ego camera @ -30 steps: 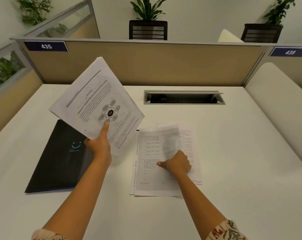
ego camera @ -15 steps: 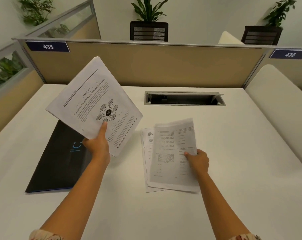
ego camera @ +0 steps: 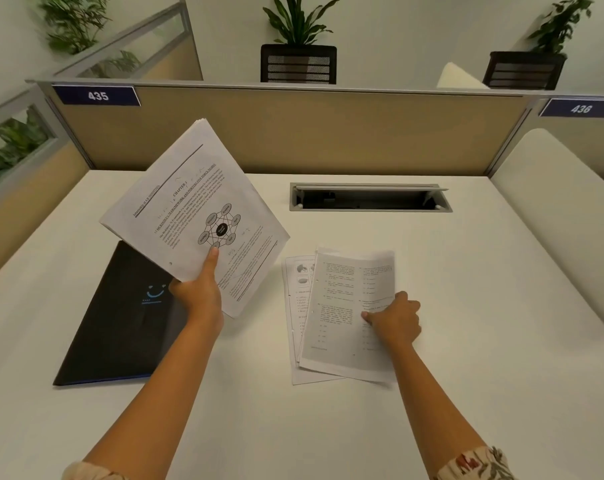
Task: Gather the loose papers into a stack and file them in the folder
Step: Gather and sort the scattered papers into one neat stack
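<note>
My left hand (ego camera: pixel 198 292) holds a stack of printed papers (ego camera: pixel 189 209) up above the desk, tilted, thumb on the top page with a diagram. Under it, a closed black folder (ego camera: pixel 120 320) with a blue smile logo lies flat on the desk at the left. My right hand (ego camera: pixel 394 318) grips the right edge of a printed sheet (ego camera: pixel 342 313), lifted a little at the near-centre of the desk. Another loose sheet (ego camera: pixel 295 289) lies beneath it, sticking out on the left.
The white desk (ego camera: pixel 484 306) has an open cable slot (ego camera: pixel 369 199) at the back centre. A tan partition (ego camera: pixel 311 133) with labels 435 and 436 closes the far side. A cream chair back (ego camera: pixel 563 209) stands at the right. Potted plants stand beyond the partition.
My right hand went from pressing on the flat sheets to gripping the top sheet's right edge and pulling it rightward, uncovering the sheet below. My left hand keeps the stack raised.
</note>
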{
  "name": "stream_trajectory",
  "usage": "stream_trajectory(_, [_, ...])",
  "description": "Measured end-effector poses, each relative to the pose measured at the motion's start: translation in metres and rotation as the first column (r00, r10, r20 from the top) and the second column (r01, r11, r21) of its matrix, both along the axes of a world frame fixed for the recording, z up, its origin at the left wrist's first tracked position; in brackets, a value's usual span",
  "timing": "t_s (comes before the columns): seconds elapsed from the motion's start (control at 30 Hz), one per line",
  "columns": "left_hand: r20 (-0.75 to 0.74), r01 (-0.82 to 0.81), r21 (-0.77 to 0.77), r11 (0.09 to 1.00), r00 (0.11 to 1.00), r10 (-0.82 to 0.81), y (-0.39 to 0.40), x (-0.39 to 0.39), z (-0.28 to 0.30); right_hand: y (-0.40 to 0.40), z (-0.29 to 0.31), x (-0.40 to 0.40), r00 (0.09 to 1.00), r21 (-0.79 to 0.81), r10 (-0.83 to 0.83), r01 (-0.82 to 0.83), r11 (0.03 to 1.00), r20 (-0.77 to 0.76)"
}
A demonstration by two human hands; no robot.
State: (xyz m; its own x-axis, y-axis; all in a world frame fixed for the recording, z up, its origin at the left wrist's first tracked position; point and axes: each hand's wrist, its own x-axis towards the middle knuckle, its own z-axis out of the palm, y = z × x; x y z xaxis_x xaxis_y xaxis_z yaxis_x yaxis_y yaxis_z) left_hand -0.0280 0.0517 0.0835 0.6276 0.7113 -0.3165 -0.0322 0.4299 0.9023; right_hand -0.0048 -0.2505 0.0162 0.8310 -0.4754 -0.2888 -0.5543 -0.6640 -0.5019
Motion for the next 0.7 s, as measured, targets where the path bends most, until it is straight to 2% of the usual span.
stream_trajectory(0.1, [-0.011, 0.015, 0.003, 1.0, 1.0, -0.015, 0.003, -0.002, 0.0, 0.001, 0.002, -0.001, 0.989, -0.003, 0.04, -0.04, 0.999, 0.145])
stream_trajectory(0.27, [-0.02, 0.014, 0.016, 1.0, 1.0, -0.014, 0.012, -0.002, -0.001, 0.001, 0.005, -0.003, 0.939, 0.163, 0.011, -0.072, 0.984, 0.345])
stream_trajectory(0.33, [-0.023, 0.012, 0.013, 1.0, 1.0, -0.012, 0.014, -0.003, -0.002, 0.003, 0.007, -0.002, 0.924, 0.224, 0.02, -0.113, 0.968, 0.381])
stream_trajectory(0.47, [-0.03, 0.006, 0.011, 1.0, 1.0, -0.006, 0.012, -0.002, -0.004, 0.007, 0.009, 0.006, 0.962, 0.38, 0.05, -0.153, 0.912, 0.267])
stream_trajectory(0.53, [-0.032, 0.011, 0.005, 1.0, 0.999, -0.01, 0.01, -0.001, -0.004, 0.009, 0.009, 0.009, 0.974, 0.392, 0.135, -0.198, 0.898, 0.184])
stream_trajectory(0.6, [-0.032, 0.016, -0.007, 1.0, 0.999, -0.017, 0.008, -0.001, -0.004, 0.011, 0.006, 0.01, 0.968, 0.294, 0.226, -0.249, 0.923, 0.112])
stream_trajectory(0.7, [-0.027, 0.027, -0.004, 1.0, 0.999, -0.027, 0.007, 0.0, -0.004, 0.019, 0.0, 0.01, 0.96, 0.057, 0.277, -0.278, 0.959, 0.036])
